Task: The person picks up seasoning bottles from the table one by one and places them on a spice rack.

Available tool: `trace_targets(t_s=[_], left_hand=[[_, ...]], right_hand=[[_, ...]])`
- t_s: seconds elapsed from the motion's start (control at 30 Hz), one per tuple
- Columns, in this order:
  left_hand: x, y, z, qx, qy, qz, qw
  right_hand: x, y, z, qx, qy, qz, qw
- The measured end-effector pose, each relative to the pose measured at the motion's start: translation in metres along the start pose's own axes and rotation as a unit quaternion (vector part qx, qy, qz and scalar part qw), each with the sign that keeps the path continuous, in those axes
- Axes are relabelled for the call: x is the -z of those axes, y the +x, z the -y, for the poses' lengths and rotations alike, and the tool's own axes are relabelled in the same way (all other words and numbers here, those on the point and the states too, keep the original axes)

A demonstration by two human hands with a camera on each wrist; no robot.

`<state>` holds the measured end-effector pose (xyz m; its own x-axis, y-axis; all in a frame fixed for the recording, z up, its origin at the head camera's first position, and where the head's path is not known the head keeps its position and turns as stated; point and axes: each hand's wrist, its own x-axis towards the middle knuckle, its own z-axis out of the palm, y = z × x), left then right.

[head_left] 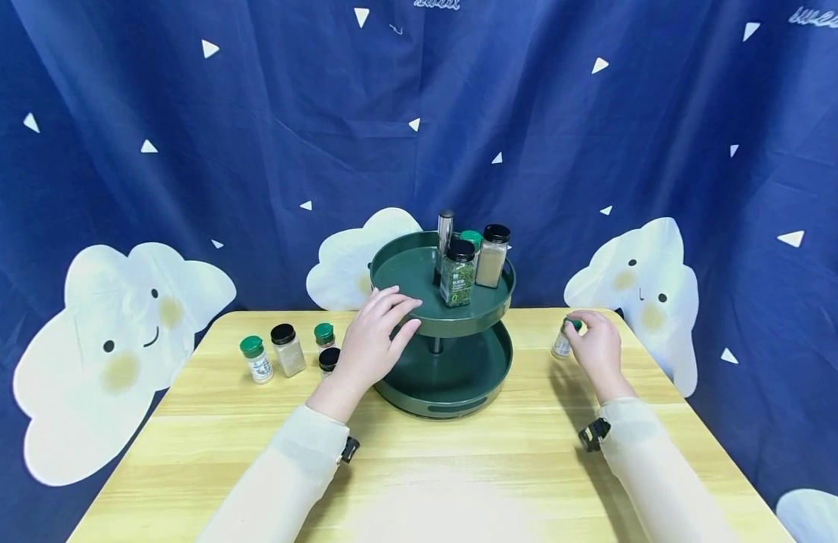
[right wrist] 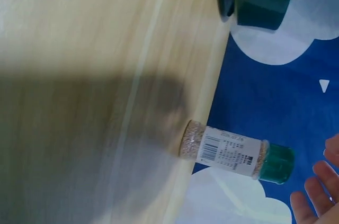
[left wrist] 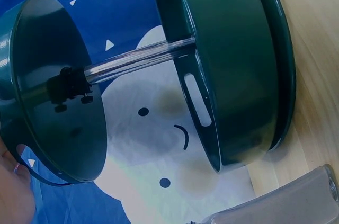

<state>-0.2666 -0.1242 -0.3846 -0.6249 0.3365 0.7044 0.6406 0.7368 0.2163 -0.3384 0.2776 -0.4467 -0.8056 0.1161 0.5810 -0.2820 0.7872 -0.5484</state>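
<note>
A dark green two-tier round tray stands mid-table. Its upper tier bears several spice jars, among them a black-capped jar of green herbs and a black-capped jar of tan powder. My left hand, fingers loosely bent, is right at the upper tier's left front rim, near a handle slot in the left wrist view. To the right, a green-capped spice jar stands upright on the table, holding small pale grains behind a white label. My right hand is beside its green cap, fingers apart from it.
Left of the tray stand a green-capped jar, a black-capped jar, another green-capped jar and a black-capped one partly behind my left hand. A blue cloud-print curtain hangs behind the wooden table.
</note>
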Motion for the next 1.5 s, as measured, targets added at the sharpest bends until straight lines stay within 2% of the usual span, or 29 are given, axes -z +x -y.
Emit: trace_targets(t_s=[0.4, 0.97, 1.5], left_hand=[[0.001, 0.0, 0.0, 0.003, 0.002, 0.003, 1.0], [0.001, -0.001, -0.002, 0.009, 0.002, 0.008, 0.9999], [0.001, 0.0, -0.002, 0.007, 0.006, 0.004, 0.9999]], right_hand=[[-0.009, 0.004, -0.013, 0.023, -0.017, 0.01, 1.0], [-0.021, 0.005, -0.019, 0.03, -0.02, 0.007, 0.999], [-0.024, 0.004, -0.021, 0.041, -0.028, 0.004, 0.999]])
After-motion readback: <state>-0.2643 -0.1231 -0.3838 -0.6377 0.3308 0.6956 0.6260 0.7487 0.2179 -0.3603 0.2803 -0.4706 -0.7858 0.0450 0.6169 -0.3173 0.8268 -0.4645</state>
